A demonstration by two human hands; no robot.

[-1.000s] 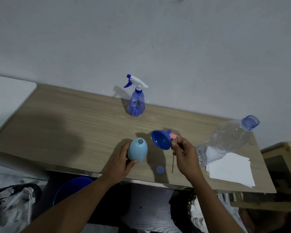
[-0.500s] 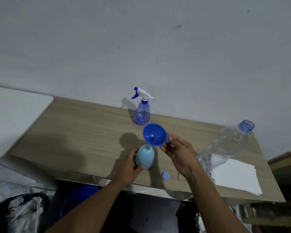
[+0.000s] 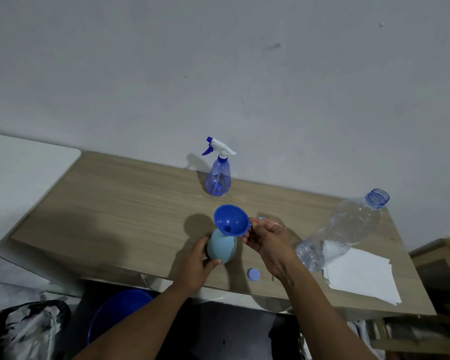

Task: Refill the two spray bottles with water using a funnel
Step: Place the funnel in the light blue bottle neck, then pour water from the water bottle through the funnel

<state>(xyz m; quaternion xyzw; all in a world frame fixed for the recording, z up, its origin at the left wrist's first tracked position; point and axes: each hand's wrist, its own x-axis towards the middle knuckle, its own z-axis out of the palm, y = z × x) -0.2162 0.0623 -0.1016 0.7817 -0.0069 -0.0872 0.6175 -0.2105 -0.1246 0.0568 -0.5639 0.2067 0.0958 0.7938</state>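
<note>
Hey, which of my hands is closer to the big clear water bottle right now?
Right. The right hand pinches the funnel at its rim, just left of the clear water bottle; the left hand grips the light blue bottle, farther left.

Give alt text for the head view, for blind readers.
The right hand holds a blue funnel at the neck of a pale blue bottle gripped by the left hand on a table. A trigger spray bottle stands behind, an uncapped water bottle to the right.
</note>
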